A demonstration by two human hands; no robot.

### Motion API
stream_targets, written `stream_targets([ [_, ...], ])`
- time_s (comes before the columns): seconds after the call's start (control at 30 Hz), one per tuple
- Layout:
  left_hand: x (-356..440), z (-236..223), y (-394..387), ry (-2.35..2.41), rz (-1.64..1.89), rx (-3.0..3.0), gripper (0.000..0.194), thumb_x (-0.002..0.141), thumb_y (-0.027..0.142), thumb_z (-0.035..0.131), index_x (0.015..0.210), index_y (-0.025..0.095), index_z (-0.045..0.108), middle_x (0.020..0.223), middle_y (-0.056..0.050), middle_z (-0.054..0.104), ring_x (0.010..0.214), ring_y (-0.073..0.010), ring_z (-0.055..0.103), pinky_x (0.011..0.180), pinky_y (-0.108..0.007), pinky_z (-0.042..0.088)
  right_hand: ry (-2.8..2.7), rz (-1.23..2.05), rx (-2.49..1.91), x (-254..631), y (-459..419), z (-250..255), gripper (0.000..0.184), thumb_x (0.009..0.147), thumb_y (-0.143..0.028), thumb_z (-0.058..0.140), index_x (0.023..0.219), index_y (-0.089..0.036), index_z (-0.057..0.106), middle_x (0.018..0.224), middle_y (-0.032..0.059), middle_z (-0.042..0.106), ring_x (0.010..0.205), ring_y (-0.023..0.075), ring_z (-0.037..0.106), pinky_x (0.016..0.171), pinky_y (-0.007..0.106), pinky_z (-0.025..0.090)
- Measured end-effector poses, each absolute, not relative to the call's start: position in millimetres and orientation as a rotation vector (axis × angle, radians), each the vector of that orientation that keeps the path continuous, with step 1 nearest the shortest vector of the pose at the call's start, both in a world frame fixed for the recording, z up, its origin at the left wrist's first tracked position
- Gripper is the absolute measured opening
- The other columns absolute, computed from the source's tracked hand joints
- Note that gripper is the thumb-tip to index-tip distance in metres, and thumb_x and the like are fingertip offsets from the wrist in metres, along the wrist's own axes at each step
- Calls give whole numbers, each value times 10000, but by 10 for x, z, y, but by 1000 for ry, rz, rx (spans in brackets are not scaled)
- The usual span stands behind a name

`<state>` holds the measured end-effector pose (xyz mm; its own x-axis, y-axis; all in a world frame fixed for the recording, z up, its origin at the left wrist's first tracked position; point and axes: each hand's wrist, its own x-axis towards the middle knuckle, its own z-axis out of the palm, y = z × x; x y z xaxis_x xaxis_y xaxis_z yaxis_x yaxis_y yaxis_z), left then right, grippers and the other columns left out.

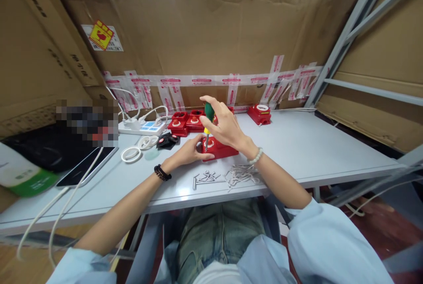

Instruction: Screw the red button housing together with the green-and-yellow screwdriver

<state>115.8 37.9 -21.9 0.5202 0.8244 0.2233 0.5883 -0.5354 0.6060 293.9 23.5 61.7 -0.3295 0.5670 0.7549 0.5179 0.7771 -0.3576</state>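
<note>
My right hand (224,125) is closed around the green handle of a screwdriver (208,119), held upright with its tip down in a red plastic box (220,149) on the grey table (313,147). My left hand (190,152) grips the box's left side, steadying it. A pile of metal screws (228,175) lies just in front of the box, near the table's front edge.
More red boxes (187,122) stand behind, and another red box (260,113) sits further right. White rings (139,147), black parts (168,140), a power strip (142,127) with cables, a tablet (86,166) and a black bag (42,147) lie at left. Cardboard walls surround the table.
</note>
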Motion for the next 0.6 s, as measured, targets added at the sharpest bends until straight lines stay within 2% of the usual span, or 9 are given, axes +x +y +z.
stream_targets([
  [0.1, 1161, -218, 375, 1107, 708, 2242, 603, 731, 556, 724, 1153, 188, 500, 988, -50, 674, 855, -225, 628, 774, -349, 487, -2024, 328, -663, 2998, 259, 631, 516, 850, -183, 458, 1360, -252, 426, 1020, 25, 616, 835, 156, 588, 779, 333, 512],
  [0.17, 1163, -212, 370, 1130, 709, 2235, 592, 723, 558, 729, 1125, 183, 509, 1004, -59, 670, 849, -226, 627, 762, -350, 488, -2030, 409, -629, 3012, 260, 640, 514, 852, -211, 491, 1359, -264, 429, 1036, 14, 628, 801, 140, 601, 749, 315, 528],
  [0.3, 1163, -210, 371, 1188, 681, 2301, 617, 718, 585, 718, 1132, 173, 518, 928, -50, 663, 748, -212, 599, 669, -334, 468, -1974, 235, -701, 2957, 217, 626, 418, 838, -341, 622, 1235, -251, 526, 1129, 34, 641, 847, 165, 608, 798, 341, 520],
  [0.4, 1158, -220, 380, 1202, 700, 2349, 608, 720, 589, 714, 1124, 174, 528, 800, -11, 630, 662, -183, 553, 628, -317, 445, -1972, 106, -754, 2911, 177, 607, 409, 847, -342, 615, 1236, -256, 521, 1083, 40, 650, 901, 189, 602, 837, 365, 502],
  [0.5, 1155, -224, 385, 1169, 716, 2332, 584, 726, 574, 718, 1111, 175, 538, 766, -1, 616, 660, -179, 554, 640, -316, 453, -2014, 298, -631, 2922, 146, 620, 463, 873, -249, 507, 1330, -253, 435, 1072, 33, 641, 979, 177, 613, 832, 340, 518],
  [0.6, 1159, -220, 383, 1132, 732, 2294, 602, 725, 554, 734, 1154, 183, 532, 841, -27, 651, 724, -202, 589, 670, -323, 469, -2051, 531, -469, 2956, 127, 656, 473, 862, -184, 444, 1332, -228, 425, 1137, 36, 632, 1035, 150, 626, 834, 298, 532],
])
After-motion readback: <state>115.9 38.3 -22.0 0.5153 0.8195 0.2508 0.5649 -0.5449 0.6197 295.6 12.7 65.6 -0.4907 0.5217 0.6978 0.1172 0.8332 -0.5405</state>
